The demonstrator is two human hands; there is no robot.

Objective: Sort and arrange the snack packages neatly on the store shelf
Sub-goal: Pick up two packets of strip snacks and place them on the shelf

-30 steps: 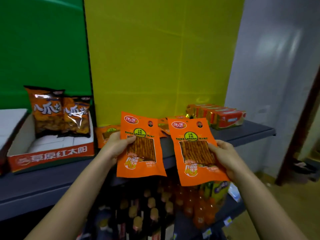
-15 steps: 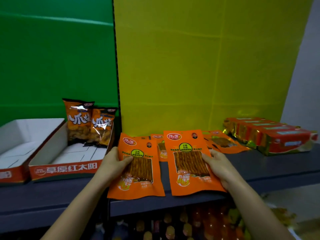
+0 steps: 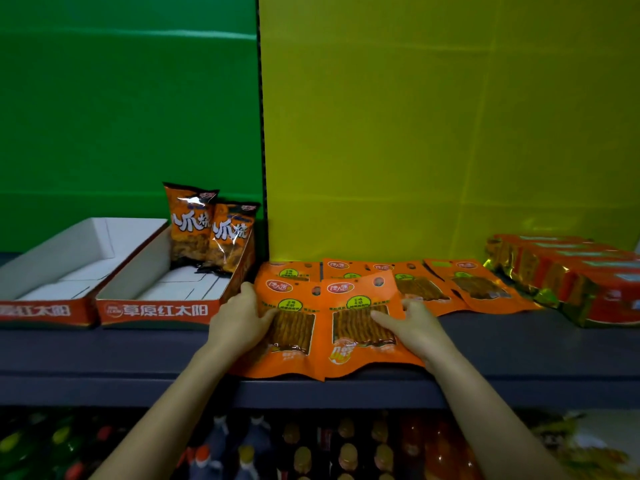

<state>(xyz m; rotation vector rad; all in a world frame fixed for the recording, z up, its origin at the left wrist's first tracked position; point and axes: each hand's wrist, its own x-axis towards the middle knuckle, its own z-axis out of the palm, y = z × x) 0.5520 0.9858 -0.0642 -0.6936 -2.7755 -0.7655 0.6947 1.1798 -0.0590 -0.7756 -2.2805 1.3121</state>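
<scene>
My right hand (image 3: 415,327), grip spread, presses the glossy right pouch (image 3: 349,360) flat on the shelf (image 3: 104,358). Left hand (image 3: 235,323) thumbs the left pouch (image 3: 294,363) (fingers hidden, grip unreadable).

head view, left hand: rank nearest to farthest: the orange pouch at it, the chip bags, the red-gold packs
1. Orange pouch, touching the left hand.
2. Chip bags, upright in the box behind it, to the left.
3. Red-gold packs, far right on the shelf.
</scene>
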